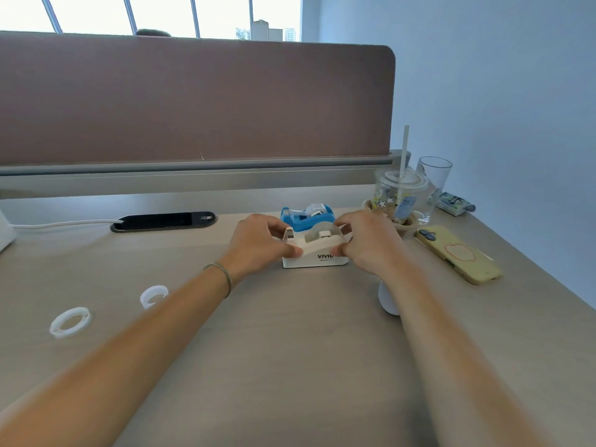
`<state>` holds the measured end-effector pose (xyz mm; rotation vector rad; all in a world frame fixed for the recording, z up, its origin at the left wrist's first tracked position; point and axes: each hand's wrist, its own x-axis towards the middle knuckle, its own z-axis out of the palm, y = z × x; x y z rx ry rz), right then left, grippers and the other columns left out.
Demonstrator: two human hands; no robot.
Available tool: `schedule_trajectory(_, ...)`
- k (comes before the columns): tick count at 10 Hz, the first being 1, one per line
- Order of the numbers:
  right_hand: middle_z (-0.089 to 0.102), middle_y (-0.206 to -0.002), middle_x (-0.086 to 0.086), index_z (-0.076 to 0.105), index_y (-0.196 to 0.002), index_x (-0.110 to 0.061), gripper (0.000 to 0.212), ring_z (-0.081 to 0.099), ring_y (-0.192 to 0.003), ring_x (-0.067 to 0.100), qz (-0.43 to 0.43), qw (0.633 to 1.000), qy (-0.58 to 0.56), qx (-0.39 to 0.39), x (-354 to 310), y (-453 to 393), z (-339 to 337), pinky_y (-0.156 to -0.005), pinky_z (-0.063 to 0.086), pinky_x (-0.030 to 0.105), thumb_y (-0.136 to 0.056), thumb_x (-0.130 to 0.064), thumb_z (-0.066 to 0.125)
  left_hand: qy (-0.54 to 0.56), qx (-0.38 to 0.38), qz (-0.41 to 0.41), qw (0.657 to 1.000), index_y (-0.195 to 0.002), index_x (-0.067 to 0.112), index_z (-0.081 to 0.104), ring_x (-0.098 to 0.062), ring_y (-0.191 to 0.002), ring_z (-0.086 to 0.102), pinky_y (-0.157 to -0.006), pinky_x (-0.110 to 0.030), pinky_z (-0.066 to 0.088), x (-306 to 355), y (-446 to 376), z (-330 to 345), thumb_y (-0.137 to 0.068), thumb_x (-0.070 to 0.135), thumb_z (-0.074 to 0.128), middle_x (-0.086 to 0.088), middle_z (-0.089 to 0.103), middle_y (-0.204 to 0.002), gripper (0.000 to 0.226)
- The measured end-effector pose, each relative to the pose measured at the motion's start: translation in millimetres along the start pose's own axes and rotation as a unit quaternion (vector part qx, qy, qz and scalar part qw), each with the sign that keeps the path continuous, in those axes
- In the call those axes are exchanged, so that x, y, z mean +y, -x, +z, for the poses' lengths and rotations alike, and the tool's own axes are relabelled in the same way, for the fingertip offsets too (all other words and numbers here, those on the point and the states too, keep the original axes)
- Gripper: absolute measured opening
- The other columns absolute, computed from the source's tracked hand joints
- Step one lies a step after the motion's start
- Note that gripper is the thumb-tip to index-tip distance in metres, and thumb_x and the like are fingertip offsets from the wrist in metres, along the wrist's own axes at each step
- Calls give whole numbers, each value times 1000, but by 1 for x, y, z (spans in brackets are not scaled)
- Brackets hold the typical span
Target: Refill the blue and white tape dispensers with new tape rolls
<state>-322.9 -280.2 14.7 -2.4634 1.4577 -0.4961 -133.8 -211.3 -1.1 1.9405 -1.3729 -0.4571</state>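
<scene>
I have both hands, left (pixel 263 240) and right (pixel 364 241), gripping the white tape dispenser (pixel 314 250) mid-tabletop (pixel 290 350), just before the blue dispenser (pixel 306 217); its roll looks seated, so next I'd thread tape to the cutter.

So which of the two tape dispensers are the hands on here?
The white dispenser, nearer the person: left hand and right hand grip its two ends. The blue dispenser stands untouched just behind it.

Under my arms the surface (pixel 290 350) looks like matt, pale wood laminate. The white dispenser (pixel 314 253) and blue dispenser (pixel 303 221) are smooth plastic, faintly glossy. The divider (pixel 193 101) is matt brown cloth; the tumbler (pixel 433 185) is clear glass.
</scene>
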Motion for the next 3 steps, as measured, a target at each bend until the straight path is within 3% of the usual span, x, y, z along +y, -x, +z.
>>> schedule_trajectory(2, 71, -130, -1, 58, -141, -26, 66, 65, -114, 21, -5, 999, 34, -1, -5, 3, -6, -94, 55, 39, -81, -35, 83, 6, -46, 10, 999, -133, 19, 64, -19, -104, 70, -96, -34, 55, 0, 9, -8, -77, 33, 85, -1, 72, -122, 62)
schedule_trajectory(3, 68, -135, -6, 58, -141, -28, 59, 63, -121, 20, -30, 996, -8, 83, -24, 5, -24, -97, 51, 39, -87, -38, 77, 47, 31, 33, 998, -141, 26, 55, -17, -105, 70, -100, -42, 55, 7, 20, -28, -88, 34, 74, 4, 72, -120, 57)
